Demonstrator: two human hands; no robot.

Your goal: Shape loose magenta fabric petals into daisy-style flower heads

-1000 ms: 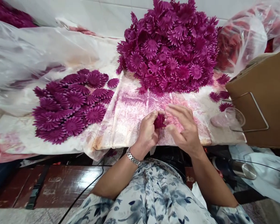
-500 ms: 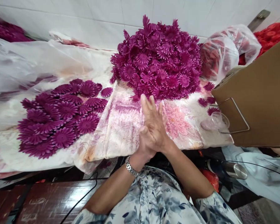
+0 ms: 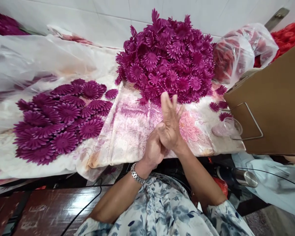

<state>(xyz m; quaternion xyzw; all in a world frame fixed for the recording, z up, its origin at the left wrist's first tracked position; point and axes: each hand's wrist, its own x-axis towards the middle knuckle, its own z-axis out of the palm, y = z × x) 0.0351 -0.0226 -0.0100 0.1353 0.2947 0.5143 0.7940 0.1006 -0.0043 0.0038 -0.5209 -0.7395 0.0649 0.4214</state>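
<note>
My left hand (image 3: 154, 148), with a metal watch (image 3: 137, 174) on its wrist, is pressed against the heel and thumb side of my right hand (image 3: 170, 126). Its thumb lies over the right hand, and its fingers are mostly hidden behind. The right hand points away from me with its fingers stretched and apart, slightly blurred, and nothing shows in it. Just beyond its fingertips rises a tall heap of purple artificial flower heads (image 3: 166, 62). Flatter, layered purple flower heads (image 3: 66, 113) lie to the left of both hands on the floral cloth (image 3: 130, 141).
At right stand a cardboard box (image 3: 270, 108) with a wire loop (image 3: 254, 119) and a clear plastic cup (image 3: 232, 127). A few loose flower heads (image 3: 214, 106) lie near them. Behind is a bag of red flowers (image 3: 226, 60). Plastic sheeting (image 3: 39, 55) covers the left back. A flask (image 3: 243, 177) sits below the table edge.
Both hands have shifted, the right one to the right and slightly forward. The left hand has slid lower against it, toward the heel of the palm. The flowers stay where they were.
</note>
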